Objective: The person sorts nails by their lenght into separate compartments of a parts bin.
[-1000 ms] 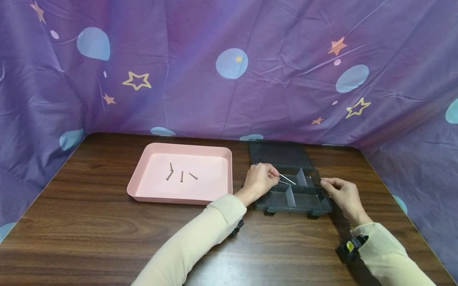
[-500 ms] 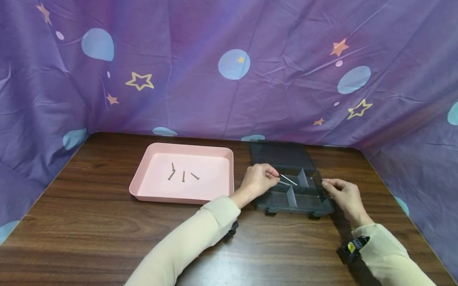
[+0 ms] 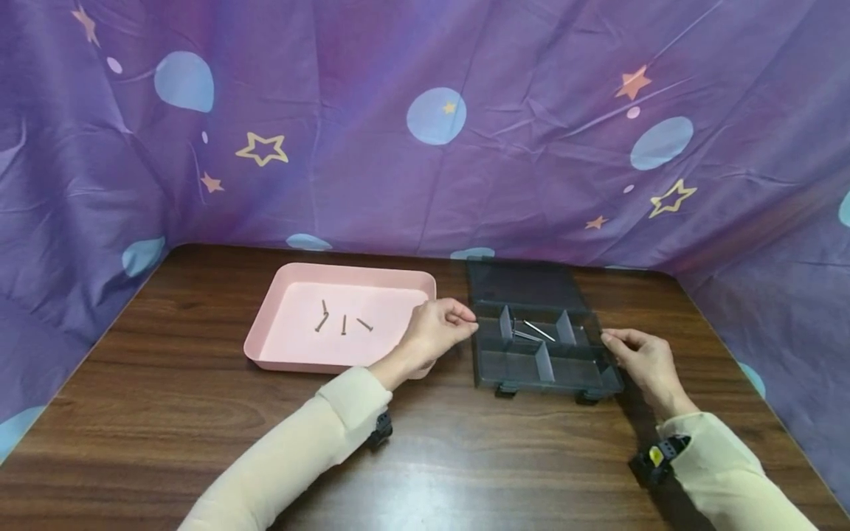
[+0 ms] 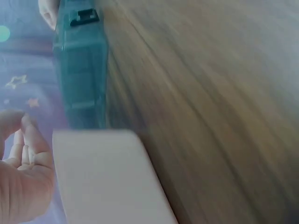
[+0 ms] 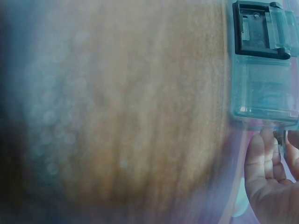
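A dark translucent compartment box [image 3: 544, 388] lies with its lid raised at the back. Silver metal rods or nails [image 3: 539, 330] rest in its rear middle compartment. My left hand [image 3: 434, 330] hovers over the right side of a pink tray [image 3: 292, 365], just left of the box. Its fingers are loosely curled, and the left wrist view shows nothing between thumb and forefinger. At the box's right edge my right hand [image 3: 645, 365] pinches a thin part of it, partly hidden in the right wrist view. Several brown screws [image 3: 344, 325] lie inside the tray.
The brown wooden table [image 3: 465, 457] carries tray and box side by side. Two black latches [image 3: 506, 391] stick out from the box's front. A purple patterned cloth [image 3: 358, 184] hangs behind the table and at both sides.
My left hand has drawn back leftward out of the box to above the tray's right side. The silver pieces stay in the compartment. My right hand keeps its place at the box edge.
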`<move>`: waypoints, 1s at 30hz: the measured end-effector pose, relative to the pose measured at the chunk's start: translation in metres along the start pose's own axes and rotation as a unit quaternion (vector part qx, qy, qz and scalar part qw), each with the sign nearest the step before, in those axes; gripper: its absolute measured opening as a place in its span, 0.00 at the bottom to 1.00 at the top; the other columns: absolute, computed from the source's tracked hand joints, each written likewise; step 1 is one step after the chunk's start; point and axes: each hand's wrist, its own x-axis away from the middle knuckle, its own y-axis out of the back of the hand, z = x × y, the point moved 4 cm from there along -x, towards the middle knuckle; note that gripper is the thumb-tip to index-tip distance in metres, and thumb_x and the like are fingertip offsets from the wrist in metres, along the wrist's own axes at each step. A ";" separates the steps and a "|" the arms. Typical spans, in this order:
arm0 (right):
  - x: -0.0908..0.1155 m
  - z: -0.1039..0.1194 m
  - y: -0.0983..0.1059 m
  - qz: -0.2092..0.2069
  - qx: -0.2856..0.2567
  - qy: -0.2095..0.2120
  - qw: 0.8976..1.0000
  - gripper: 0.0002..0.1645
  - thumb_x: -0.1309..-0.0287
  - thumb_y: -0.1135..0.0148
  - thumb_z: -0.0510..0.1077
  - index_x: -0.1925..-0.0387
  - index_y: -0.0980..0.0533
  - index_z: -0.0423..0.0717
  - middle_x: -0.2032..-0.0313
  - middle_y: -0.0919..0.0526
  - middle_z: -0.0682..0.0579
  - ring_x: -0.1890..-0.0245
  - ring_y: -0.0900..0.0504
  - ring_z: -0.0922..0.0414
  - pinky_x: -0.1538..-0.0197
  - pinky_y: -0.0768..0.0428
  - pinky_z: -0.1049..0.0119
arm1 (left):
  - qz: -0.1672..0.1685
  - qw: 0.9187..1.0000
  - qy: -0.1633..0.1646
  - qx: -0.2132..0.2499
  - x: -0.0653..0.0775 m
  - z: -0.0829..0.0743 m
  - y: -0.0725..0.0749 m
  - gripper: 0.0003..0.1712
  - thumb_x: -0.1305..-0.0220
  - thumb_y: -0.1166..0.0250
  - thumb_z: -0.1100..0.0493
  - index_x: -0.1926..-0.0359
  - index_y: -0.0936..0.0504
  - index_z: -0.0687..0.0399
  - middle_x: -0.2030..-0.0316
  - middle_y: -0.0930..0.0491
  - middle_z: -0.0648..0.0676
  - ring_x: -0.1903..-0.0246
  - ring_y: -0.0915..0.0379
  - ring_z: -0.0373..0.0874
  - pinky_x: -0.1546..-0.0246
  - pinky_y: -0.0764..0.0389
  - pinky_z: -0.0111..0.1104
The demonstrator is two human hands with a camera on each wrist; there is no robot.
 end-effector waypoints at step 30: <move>-0.001 0.001 0.001 0.010 0.019 -0.010 1.000 0.17 0.38 0.42 0.47 0.60 0.21 0.35 0.71 0.24 0.83 0.79 0.29 0.72 0.75 0.26 0.76 | -0.119 0.979 0.122 -0.110 0.042 0.087 0.164 0.12 0.43 0.36 0.59 0.62 0.18 0.64 0.72 0.15 0.55 0.77 0.28 0.29 0.70 0.29 0.24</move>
